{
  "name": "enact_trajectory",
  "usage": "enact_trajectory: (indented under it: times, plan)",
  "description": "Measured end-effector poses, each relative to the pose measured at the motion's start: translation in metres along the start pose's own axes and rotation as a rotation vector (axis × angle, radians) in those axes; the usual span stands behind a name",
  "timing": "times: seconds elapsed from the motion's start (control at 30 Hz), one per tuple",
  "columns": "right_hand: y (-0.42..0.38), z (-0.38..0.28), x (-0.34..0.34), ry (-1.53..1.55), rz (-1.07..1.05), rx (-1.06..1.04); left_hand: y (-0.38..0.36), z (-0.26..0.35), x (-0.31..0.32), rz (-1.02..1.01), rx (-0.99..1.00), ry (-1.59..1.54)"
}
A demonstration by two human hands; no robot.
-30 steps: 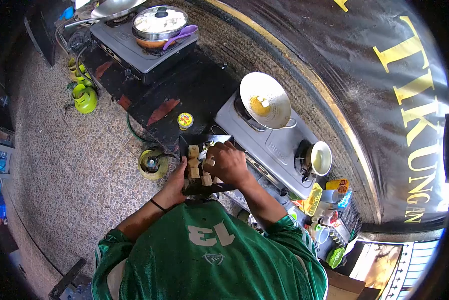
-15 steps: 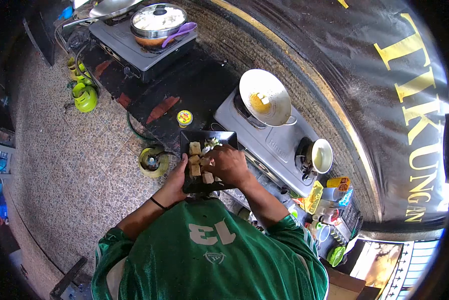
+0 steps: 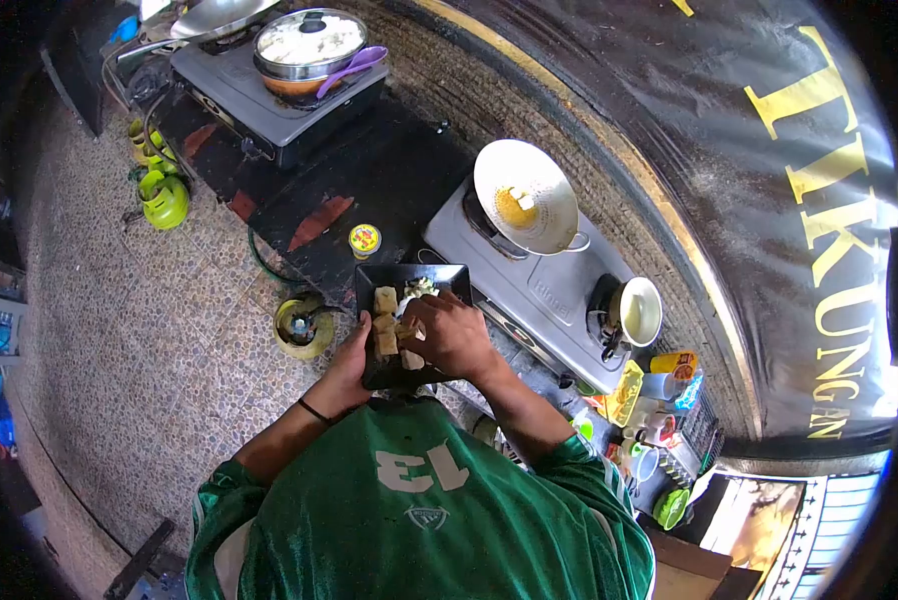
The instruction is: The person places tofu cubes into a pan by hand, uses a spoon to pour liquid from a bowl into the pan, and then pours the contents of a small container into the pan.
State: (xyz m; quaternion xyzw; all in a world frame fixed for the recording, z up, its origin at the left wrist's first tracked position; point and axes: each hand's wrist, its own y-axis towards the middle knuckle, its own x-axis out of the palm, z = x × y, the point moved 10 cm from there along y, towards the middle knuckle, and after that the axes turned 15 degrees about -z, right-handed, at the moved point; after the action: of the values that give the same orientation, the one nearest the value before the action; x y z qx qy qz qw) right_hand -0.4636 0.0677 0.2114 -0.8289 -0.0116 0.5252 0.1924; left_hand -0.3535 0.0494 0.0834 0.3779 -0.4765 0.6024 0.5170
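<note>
A black square plate (image 3: 453, 274) sits in front of my chest, its left edge gripped by my left hand (image 3: 346, 362), thumb over the rim. Several brown cubes that look like fried tofu (image 3: 385, 301) lie along the plate's left and lower part. Chopped white and green bits (image 3: 420, 289) are heaped near its far side. Over the right half of the plate is my right hand (image 3: 455, 336), fingers pinched at one of the cubes (image 3: 407, 331). My right hand and fingers cover part of the food.
Beyond the plate stands a two-burner stove (image 3: 559, 292) with a white wok (image 3: 525, 197) holding yellow-brown contents and a small pot (image 3: 639, 311). A round yellow-lidded tub (image 3: 365, 239) is on the black table. Farther left, another stove (image 3: 274, 118) carries a lidded pan (image 3: 310, 40). Green gas cylinders (image 3: 164, 201) stand on the floor.
The fingers of my right hand have shifted slightly among the cubes, and the cubes sit a little differently. My left hand keeps its hold on the plate. The whole view has shifted slightly.
</note>
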Motion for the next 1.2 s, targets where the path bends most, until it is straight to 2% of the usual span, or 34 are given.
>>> enact_trajectory:
  times: [0.1, 0.17, 0.27, 0.3, 0.37, 0.4, 0.5, 0.57, 0.6, 0.67, 0.77, 0.9, 1.07, 1.17, 1.2]
  plan:
    - [-0.006, 0.009, -0.009, 0.157, -0.031, 0.053, 0.006, 0.000, 0.000, -0.078, 0.035, -0.077]
    - [-0.009, 0.017, -0.020, 0.172, -0.013, 0.052, 0.005, 0.001, -0.002, -0.036, 0.033, -0.095]
    - [-0.013, 0.052, -0.041, 0.428, 0.039, 0.057, 0.003, 0.002, -0.008, 0.006, 0.047, -0.087]
    - [-0.014, 0.073, -0.050, 0.438, 0.115, 0.057, 0.006, 0.000, -0.010, 0.000, 0.049, -0.091]
    - [-0.019, 0.105, -0.081, 0.364, 0.164, 0.184, 0.005, -0.002, -0.029, 0.086, 0.097, -0.144]
    - [-0.018, 0.123, -0.096, 0.338, 0.214, 0.161, 0.001, -0.001, -0.029, 0.152, 0.096, -0.124]
    - [-0.003, 0.190, -0.128, 0.318, 0.304, 0.105, -0.004, 0.004, -0.021, 0.150, 0.180, -0.123]
    - [0.016, 0.246, -0.136, 0.201, 0.209, 0.362, -0.006, 0.005, -0.023, 0.151, 0.209, -0.112]
    - [0.028, 0.257, -0.145, 0.201, 0.211, 0.355, -0.010, 0.008, -0.022, 0.196, 0.235, -0.122]
    - [0.047, 0.296, -0.144, 0.088, 0.038, 0.565, -0.016, 0.008, -0.026, 0.237, 0.276, -0.119]
    - [0.083, 0.340, -0.130, -0.030, -0.070, 0.620, -0.024, 0.009, -0.029, 0.286, 0.333, -0.144]
    - [0.118, 0.355, -0.121, -0.059, -0.119, 0.659, -0.037, 0.004, -0.038, 0.336, 0.369, -0.151]
    - [0.140, 0.367, -0.119, 0.008, -0.047, 0.635, -0.046, 0.000, -0.035, 0.406, 0.385, -0.165]
    - [0.134, 0.389, -0.117, -0.004, -0.041, 0.747, -0.047, -0.003, -0.042, 0.406, 0.402, -0.164]
    - [0.126, 0.390, -0.124, 0.006, 0.029, 0.772, -0.045, -0.002, -0.041, 0.396, 0.405, -0.158]
